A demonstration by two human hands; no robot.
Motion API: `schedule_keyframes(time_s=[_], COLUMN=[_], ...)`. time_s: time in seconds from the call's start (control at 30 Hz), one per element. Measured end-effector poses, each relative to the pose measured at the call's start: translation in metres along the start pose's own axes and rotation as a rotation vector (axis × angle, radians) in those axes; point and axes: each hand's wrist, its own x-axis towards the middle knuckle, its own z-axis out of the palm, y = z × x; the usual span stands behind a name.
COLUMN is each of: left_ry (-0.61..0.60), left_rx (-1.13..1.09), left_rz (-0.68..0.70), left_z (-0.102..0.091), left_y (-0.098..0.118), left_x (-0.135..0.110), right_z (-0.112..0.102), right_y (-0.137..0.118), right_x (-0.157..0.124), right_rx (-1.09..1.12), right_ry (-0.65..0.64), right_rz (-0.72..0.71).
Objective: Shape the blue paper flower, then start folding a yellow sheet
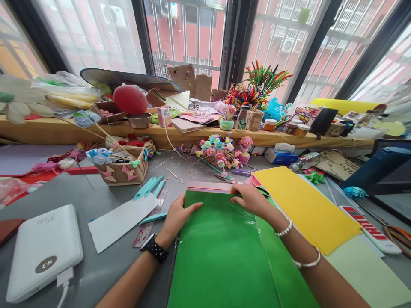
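Observation:
A pack of green paper in a clear plastic sleeve lies in front of me on the grey table. A pinkish-white strip shows along its far edge. My left hand grips the far left corner, thumb on top and fingers hidden at the side. With thumb and fingers bent together, my right hand pinches the far edge toward the right. Under my right forearm, more green sheet shows beside a yellow sheet. A white paper strip and blue paper strips lie left of my left hand.
A white power bank with a cable sits at the near left. A cardboard box of crafts and a bunch of small flowers stand further back. At right are a red-and-white utility knife and scissors.

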Motion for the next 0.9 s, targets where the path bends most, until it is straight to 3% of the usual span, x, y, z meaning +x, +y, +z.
schedule_keyframes(time_s=[0.13, 0.33, 0.9], left_ry=[0.002, -0.010, -0.038], left_rx=[-0.030, -0.045, -0.086], left_rz=[-0.018, -0.021, -0.032], left_z=[0.001, 0.002, 0.004], left_y=[-0.001, -0.001, -0.006], left_x=[0.000, -0.002, 0.000], right_z=[-0.011, -0.015, -0.019], right_y=[0.011, 0.028, 0.037], right_x=[0.022, 0.042, 0.049], right_rx=[0.134, 0.283, 0.439], right_ry=[-0.251, -0.476, -0.570], right_rz=[-0.047, -0.054, 0.062])
